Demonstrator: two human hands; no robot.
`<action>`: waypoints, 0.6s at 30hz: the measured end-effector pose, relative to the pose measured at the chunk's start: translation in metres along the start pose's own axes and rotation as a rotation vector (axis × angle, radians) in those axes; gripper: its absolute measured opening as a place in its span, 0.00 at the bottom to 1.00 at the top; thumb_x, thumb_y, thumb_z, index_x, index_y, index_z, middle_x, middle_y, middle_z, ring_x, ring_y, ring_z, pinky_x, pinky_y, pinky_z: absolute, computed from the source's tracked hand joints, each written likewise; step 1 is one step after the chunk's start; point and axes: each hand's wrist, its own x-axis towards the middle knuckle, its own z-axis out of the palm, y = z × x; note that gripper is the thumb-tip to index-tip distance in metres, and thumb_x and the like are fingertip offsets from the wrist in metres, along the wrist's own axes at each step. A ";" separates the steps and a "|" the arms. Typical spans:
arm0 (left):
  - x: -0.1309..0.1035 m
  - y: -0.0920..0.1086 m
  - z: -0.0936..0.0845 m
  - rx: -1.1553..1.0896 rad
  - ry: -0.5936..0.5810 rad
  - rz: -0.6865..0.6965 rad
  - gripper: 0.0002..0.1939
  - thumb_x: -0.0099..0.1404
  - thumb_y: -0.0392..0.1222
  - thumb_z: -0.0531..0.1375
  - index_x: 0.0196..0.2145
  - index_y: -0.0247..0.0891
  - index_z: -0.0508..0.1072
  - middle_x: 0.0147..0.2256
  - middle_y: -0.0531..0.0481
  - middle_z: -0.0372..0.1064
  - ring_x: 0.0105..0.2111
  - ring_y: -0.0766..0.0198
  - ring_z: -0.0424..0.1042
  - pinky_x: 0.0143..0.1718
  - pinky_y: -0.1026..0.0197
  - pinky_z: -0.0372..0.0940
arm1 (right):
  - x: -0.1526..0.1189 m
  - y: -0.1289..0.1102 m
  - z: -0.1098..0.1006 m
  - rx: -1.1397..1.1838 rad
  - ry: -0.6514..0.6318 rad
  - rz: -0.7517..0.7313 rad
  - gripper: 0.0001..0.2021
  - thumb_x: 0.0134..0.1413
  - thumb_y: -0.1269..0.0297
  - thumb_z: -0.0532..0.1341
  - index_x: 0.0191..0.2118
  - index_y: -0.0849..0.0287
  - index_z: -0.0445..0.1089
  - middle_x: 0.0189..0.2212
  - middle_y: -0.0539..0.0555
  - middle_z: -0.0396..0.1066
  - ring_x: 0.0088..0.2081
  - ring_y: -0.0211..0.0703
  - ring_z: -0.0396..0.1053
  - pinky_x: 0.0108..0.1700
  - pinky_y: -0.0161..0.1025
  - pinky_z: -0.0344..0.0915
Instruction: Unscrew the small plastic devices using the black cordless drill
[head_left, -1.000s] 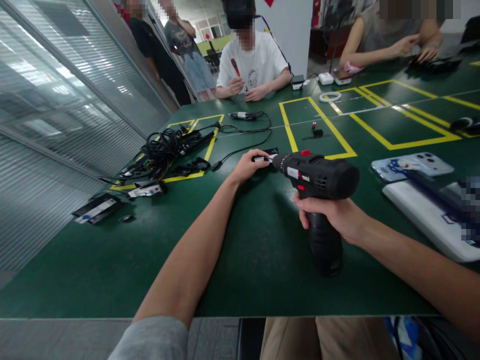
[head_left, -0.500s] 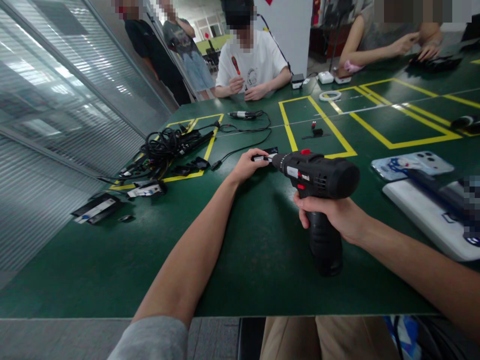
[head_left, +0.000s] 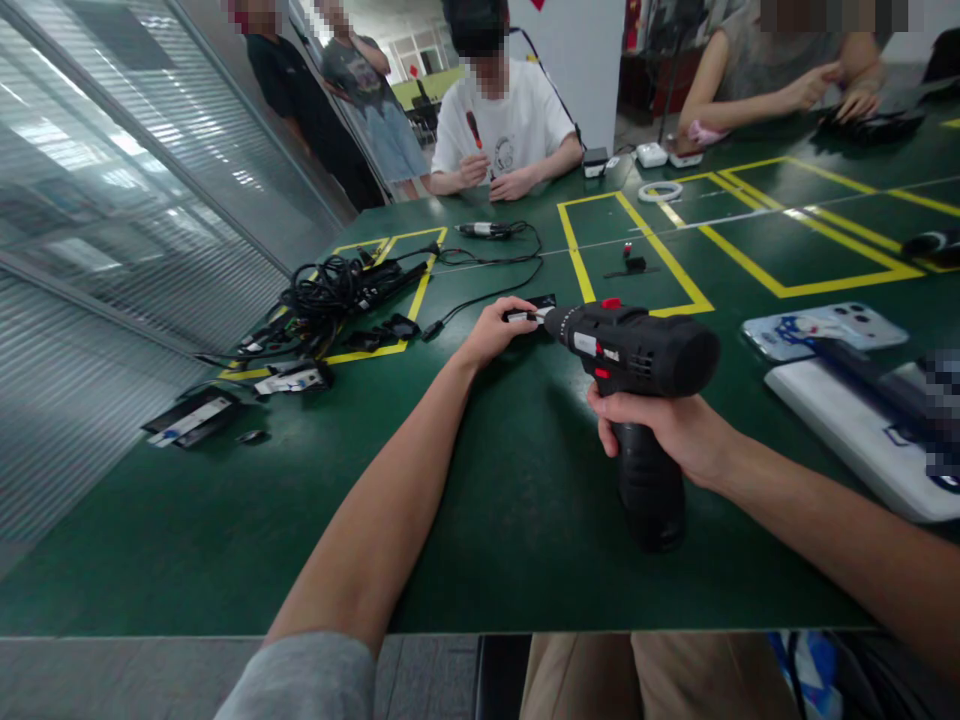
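My right hand (head_left: 660, 425) is wrapped round the handle of a black cordless drill (head_left: 637, 350) with red switches. The drill's chuck points left, and its tip meets a small black and silver part (head_left: 541, 303) on the green table (head_left: 517, 500). Fingers of my left hand (head_left: 499, 330) press on that part from the left, just beside the drill tip. The exact contact between bit and part is too small to tell.
A tangle of black cables (head_left: 330, 290) and black adapters (head_left: 191, 418) lie to the left. At right are a phone (head_left: 825, 330) and a white case (head_left: 847, 430). A coworker across the table holds a red screwdriver (head_left: 473, 130). Yellow tape marks rectangles.
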 end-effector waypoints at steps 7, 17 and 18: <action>0.000 -0.003 0.000 -0.010 0.001 -0.012 0.16 0.51 0.43 0.68 0.39 0.39 0.78 0.42 0.49 0.74 0.42 0.61 0.70 0.51 0.56 0.63 | 0.000 0.000 0.000 0.004 -0.007 -0.008 0.06 0.55 0.61 0.63 0.32 0.58 0.70 0.21 0.49 0.69 0.23 0.41 0.65 0.34 0.43 0.59; 0.000 -0.001 0.000 -0.022 -0.001 -0.002 0.16 0.51 0.43 0.68 0.39 0.39 0.78 0.42 0.49 0.74 0.42 0.61 0.70 0.51 0.56 0.62 | 0.001 0.002 -0.001 0.010 0.001 -0.016 0.06 0.55 0.61 0.64 0.33 0.58 0.71 0.23 0.49 0.70 0.24 0.41 0.66 0.35 0.43 0.59; 0.000 -0.002 0.000 -0.025 -0.002 0.000 0.16 0.51 0.43 0.69 0.39 0.39 0.78 0.42 0.49 0.74 0.42 0.61 0.70 0.50 0.56 0.62 | 0.001 0.002 0.000 0.013 0.003 -0.015 0.06 0.54 0.61 0.64 0.33 0.58 0.71 0.23 0.49 0.70 0.24 0.41 0.66 0.35 0.43 0.59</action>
